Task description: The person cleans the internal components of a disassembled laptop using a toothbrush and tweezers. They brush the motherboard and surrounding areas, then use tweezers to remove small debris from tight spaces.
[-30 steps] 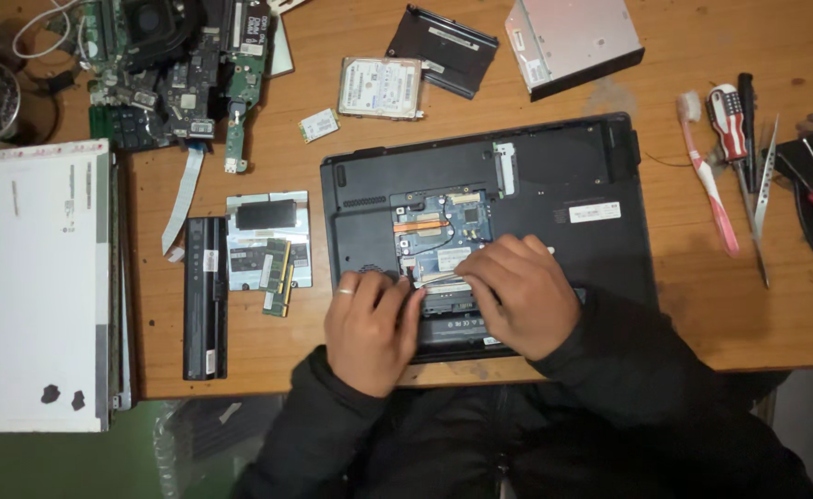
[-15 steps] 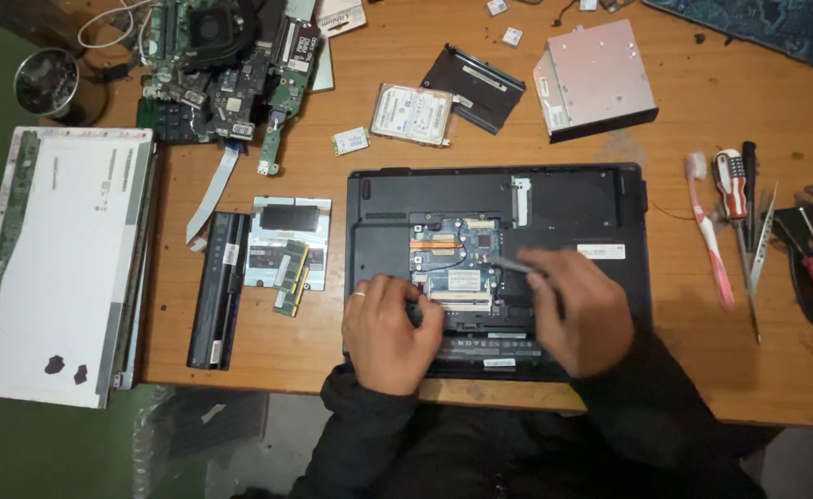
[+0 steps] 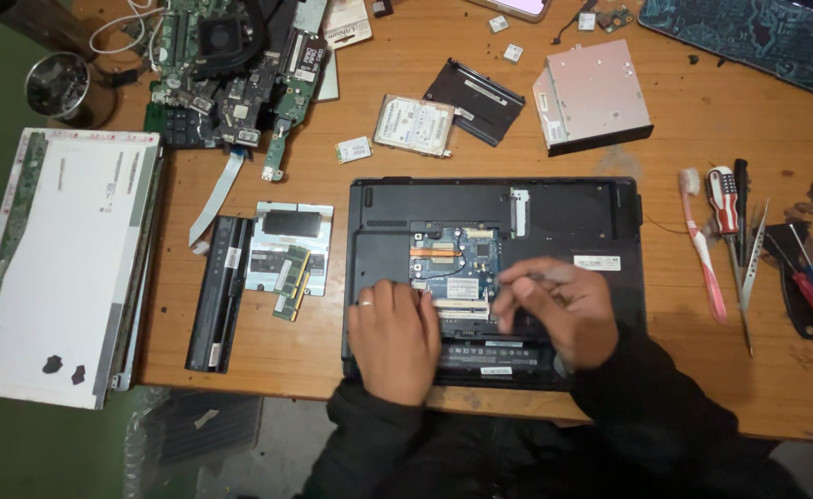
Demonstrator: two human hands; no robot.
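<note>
Left hand lies flat, fingers spread, on the matte black laptop base (upturned on the scuffed wooden table). Right hand has its fingertips pressed together over the open compartment's blue circuit board; whether they pinch anything is unclear.

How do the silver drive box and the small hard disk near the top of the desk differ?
The optical drive is clearly larger than the hard disk. The optical drive shows a plain pinkish-silver metal top with a dark edge; the hard disk carries a white label on its silver case. The optical drive lies right of the black bracket, the hard disk left of it. Both are flat, rectangular and lie loose on the wooden table, untouched by either hand.
</note>
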